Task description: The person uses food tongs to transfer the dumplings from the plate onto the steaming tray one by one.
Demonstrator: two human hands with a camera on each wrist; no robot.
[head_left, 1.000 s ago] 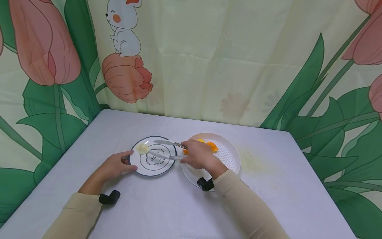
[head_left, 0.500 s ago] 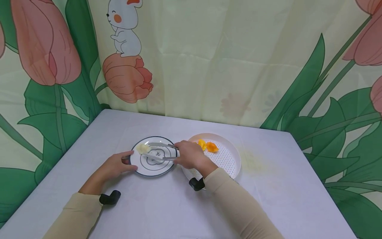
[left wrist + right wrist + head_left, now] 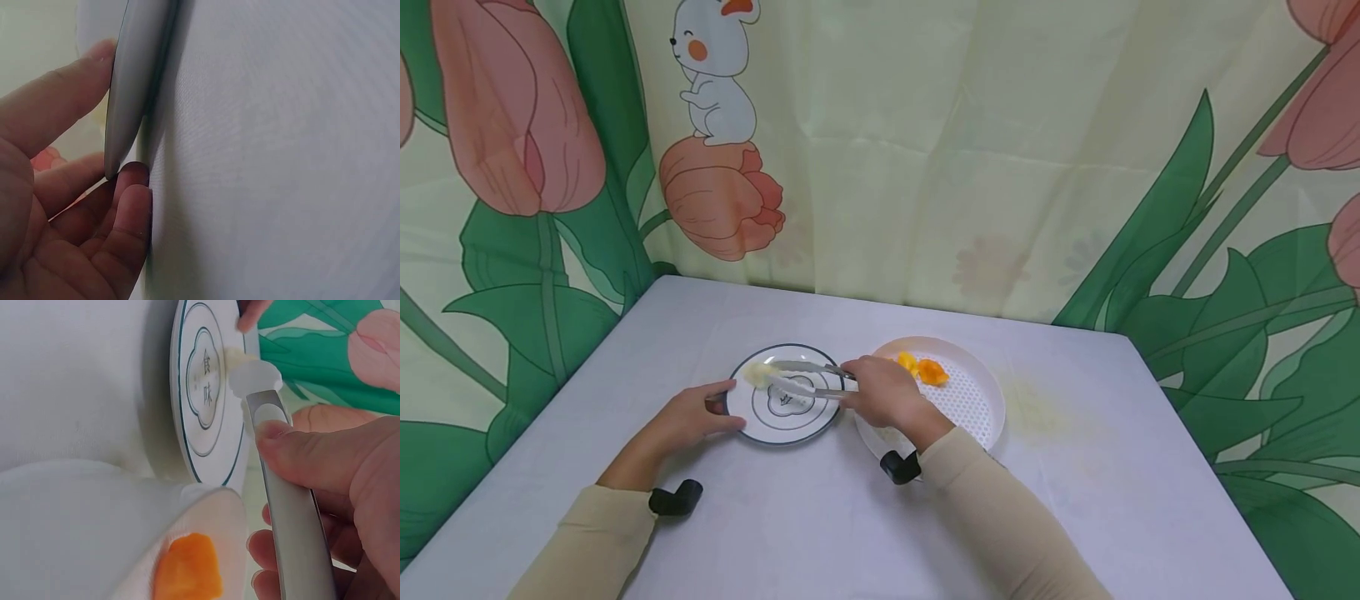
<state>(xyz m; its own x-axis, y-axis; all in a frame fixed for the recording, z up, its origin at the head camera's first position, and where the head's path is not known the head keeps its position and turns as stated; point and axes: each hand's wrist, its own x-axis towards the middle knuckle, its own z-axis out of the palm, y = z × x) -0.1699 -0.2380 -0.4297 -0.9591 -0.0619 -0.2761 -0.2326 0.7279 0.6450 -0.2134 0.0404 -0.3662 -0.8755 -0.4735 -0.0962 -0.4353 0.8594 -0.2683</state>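
Observation:
My left hand [image 3: 715, 412] grips the near-left rim of a small dark-rimmed plate [image 3: 808, 417]; the left wrist view shows that rim [image 3: 128, 81] pinched between the thumb and the fingers [image 3: 128, 203]. My right hand [image 3: 872, 390] holds metal tongs [image 3: 805, 378], with its thumb [image 3: 300, 450] pressing on one arm. The tong tips reach a pale food piece [image 3: 757, 375] at the plate's far left. In the right wrist view the piece [image 3: 240, 359] lies just past the white tong tip [image 3: 255, 378].
A white perforated plate [image 3: 973, 400] sits right of the small plate and carries orange pieces [image 3: 925, 369], one of them visible as an orange chunk [image 3: 187, 569] in the right wrist view. Everything rests on a white tablecloth [image 3: 1075, 467]. A floral curtain [image 3: 925, 167] hangs behind the table.
My right hand has moved left from over the white plate, bringing the tong tips to the pale piece. The left hand has stayed on the plate rim.

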